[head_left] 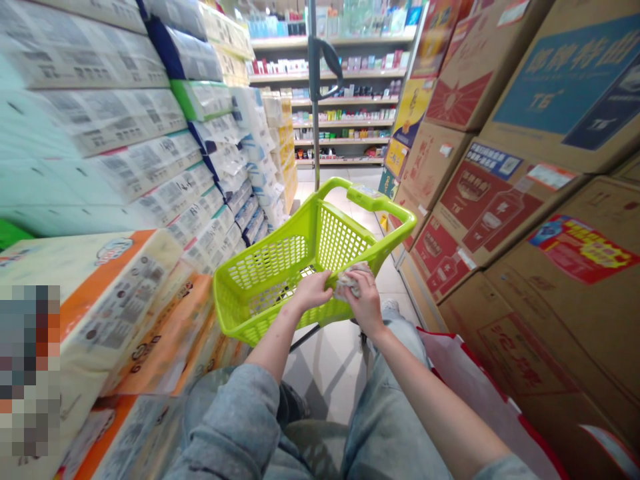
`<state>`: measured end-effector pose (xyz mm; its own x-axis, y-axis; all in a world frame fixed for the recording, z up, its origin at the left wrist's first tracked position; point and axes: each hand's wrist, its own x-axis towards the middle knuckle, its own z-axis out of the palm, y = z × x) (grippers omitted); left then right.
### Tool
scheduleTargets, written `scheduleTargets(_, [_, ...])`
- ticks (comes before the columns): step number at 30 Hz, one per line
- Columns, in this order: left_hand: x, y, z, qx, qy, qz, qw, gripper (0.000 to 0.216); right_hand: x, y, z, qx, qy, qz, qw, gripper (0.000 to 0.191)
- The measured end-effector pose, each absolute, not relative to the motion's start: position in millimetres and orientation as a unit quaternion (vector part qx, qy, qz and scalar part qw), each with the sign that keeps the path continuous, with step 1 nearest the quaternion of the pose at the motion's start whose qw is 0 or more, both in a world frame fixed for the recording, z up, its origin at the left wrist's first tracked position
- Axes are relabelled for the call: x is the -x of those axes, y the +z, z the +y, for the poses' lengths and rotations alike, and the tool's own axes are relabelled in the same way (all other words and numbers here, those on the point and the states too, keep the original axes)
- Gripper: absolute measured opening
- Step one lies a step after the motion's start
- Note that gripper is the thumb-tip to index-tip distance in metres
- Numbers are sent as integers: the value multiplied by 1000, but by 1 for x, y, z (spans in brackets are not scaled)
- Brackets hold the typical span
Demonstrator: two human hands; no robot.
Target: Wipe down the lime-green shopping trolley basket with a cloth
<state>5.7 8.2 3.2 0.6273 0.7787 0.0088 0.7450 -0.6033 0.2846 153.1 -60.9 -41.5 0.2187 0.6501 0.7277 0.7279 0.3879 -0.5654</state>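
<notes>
A lime-green plastic shopping cart stands before me, its push handle pointing to the far right. My left hand grips the near rim of the basket, fingers curled over the edge. Bunched in my right hand is a crumpled pale cloth, pressed against the outside of the same rim, just right of my left hand. The basket's holed walls show, with floor visible through its bottom.
Stacked paper packs rise on the left, with orange-and-white packs close beside me. Cardboard cartons wall the right side. A red-edged white bag lies by my right leg. Behind the cart are a grey pole and stocked shelves.
</notes>
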Motion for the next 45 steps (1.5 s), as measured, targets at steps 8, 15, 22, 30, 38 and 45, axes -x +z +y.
scheduleTargets(8, [-4,-1,9,-897,72,421,118,28,-189,-8,-53,564,-107,-651,497,31])
scheduleTargets(15, [-2,0,9,-895,67,422,131,24,-202,-2,-35,517,-102,-770,360,28])
scheduleTargets(22, [27,0,12,-892,27,421,159,19,-234,11,-29,506,-107,-782,347,26])
scheduleTargets(30, [45,-5,14,-890,13,423,169,23,-261,19,-21,533,-131,-750,368,27])
scheduleTargets(38, [41,-9,11,-894,24,423,146,23,-235,9,-19,535,-135,-709,439,28])
scheduleTargets(45, [38,-10,8,-890,22,433,144,24,-178,-13,-29,492,-113,-765,401,24])
